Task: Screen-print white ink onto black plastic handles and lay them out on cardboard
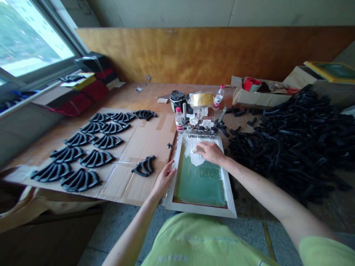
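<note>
A screen printing frame (203,211) with a green mesh lies in front of me, hinged to a clamp (201,133) at its far end. My left hand (165,178) grips the left rail of this frame. Over the far part of the mesh, my right hand (209,152) is closed on a small pale squeegee (198,149), mostly covered by the fingers. White ink (197,160) is spread on the mesh under and around it. To the left, a few curved black plastic pieces (143,166) lie together on the cardboard (130,184).
Curved black pieces stand in fanned groups (97,152) at left. A large heap of black pieces (288,147) covers the right side. Behind the clamp are two bottles (179,120), black tubs (176,100) and a tape roll (201,99). An open carton (260,98) stands back right.
</note>
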Motion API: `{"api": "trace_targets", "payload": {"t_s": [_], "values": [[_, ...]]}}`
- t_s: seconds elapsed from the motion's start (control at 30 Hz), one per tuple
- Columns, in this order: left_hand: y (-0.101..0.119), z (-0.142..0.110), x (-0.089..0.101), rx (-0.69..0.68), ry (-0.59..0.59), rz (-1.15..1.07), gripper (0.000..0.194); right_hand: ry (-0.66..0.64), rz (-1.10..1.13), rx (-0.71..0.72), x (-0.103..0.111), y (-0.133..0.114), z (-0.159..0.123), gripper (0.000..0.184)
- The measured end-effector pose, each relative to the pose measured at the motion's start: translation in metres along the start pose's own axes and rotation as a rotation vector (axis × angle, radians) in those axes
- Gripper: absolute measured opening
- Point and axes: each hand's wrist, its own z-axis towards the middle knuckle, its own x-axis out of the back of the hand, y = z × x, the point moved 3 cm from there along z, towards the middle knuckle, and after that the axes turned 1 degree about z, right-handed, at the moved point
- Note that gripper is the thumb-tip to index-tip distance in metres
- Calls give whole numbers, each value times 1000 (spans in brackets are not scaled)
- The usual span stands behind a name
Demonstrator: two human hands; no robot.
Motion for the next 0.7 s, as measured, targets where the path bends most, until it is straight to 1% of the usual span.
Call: {"api": "trace_targets", "payload": {"t_s": [0.07,0.1,0.13,0.2,0.27,0.3,0.33,0.37,0.4,0.43,0.47,0.5,0.53,0.57,0.6,0.63,0.67,0.7], "values": [[22,-7,4,-8,-11,5,74,66,-40,-107,17,11,28,45],[34,-10,6,-29,-6,10,71,93,-64,-152,26,20,38,50],[47,-13,7,-59,6,16,66,125,-85,-200,36,32,43,51],[75,-13,7,-141,33,-3,54,224,-101,-323,55,62,39,45],[102,-7,3,-257,75,-82,52,326,-76,-496,66,96,16,36],[115,-3,-1,-322,94,-130,52,352,-56,-594,66,111,1,32],[126,3,-5,-380,109,-177,50,348,-40,-681,61,122,-15,30],[135,8,-10,-420,124,-215,49,324,-30,-728,52,129,-29,28],[141,14,-14,-438,145,-243,48,285,-25,-726,40,130,-41,27],[143,18,-18,-435,174,-269,48,237,-21,-680,26,125,-50,26],[140,21,-21,-420,207,-299,48,180,-15,-594,11,116,-56,27],[132,22,-24,-400,240,-332,50,120,-9,-488,-3,103,-60,30],[119,21,-29,-363,252,-358,51,66,-7,-390,-15,88,-62,33],[102,19,-35,-295,223,-370,52,23,-11,-311,-25,72,-63,34],[82,15,-43,-189,152,-364,53,0,-22,-257,-32,55,-64,30],[60,10,-53,-60,55,-350,55,4,-40,-230,-36,39,-64,24],[38,3,-63,80,-50,-333,57,27,-60,-221,-37,22,-65,18],[19,-5,-72,186,-118,-339,57,53,-75,-207,-37,5,-67,13]]}}
